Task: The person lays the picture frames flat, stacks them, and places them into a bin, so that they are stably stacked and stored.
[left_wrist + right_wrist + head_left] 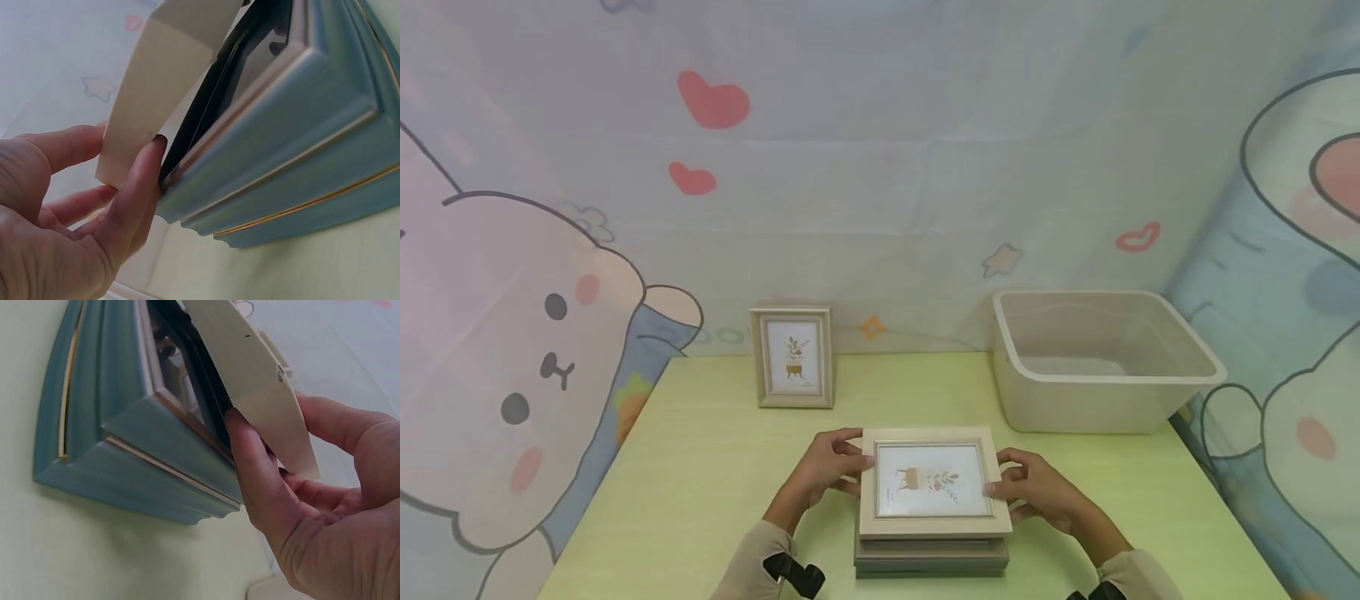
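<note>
Both hands hold a cream picture frame [936, 482] by its two short sides, over a stack of blue-green picture frames [932, 560]. The frame shows a plant print turned sideways. My left hand [823, 468] pinches its left edge, thumb on the front and fingers beneath. My right hand [1039, 492] grips the right edge in the same way. In the left wrist view, the cream frame [147, 75] tilts up from the stack [294, 137], with a gap between them. The right wrist view shows the frame's underside [250, 375] beside the stacked frames [119, 425].
Another cream frame [796, 358] stands upright at the back of the green table [700, 467], showing a plant print. A pale plastic bin [1082, 404] sits at the back right. A cartoon-printed cloth [880, 167] hangs behind the table.
</note>
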{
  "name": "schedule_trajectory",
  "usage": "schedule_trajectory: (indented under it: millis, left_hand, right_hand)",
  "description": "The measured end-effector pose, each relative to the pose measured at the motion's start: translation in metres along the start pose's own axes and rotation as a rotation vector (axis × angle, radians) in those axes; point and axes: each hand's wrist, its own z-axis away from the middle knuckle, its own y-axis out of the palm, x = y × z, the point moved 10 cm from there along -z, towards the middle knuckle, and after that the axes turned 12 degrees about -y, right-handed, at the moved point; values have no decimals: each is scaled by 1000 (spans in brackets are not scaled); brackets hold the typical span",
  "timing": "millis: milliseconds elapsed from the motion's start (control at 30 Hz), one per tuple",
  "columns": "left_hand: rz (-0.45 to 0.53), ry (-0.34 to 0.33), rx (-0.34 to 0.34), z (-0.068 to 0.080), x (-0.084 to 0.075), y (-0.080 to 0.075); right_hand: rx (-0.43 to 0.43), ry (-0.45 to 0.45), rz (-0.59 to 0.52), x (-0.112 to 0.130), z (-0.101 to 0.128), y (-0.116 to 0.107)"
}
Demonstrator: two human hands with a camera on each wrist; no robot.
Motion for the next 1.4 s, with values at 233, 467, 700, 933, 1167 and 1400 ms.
schedule_trajectory:
  millis: [233,467,700,933,1167,1400]
  left_hand:
    - [-35,1,-16,10,1,2]
    - [-67,21,-21,13,-4,4]
    - [-91,-7,-44,15,-1,4]
    - [-78,-25,-51,17,4,5]
    - [-76,-31,-48,16,12,6]
    - [-51,1,-52,15,17,6]
  right_hand:
    - [-20,10,48,-3,5,6]
    - [-43,1,72,-2,6,7]
    - [-52,16,114,-1,9,8]
    - [-76,24,143,-3,12,7]
    - [-85,14,138,-4,13,8]
    - [-84,-1,136,-7,14,7]
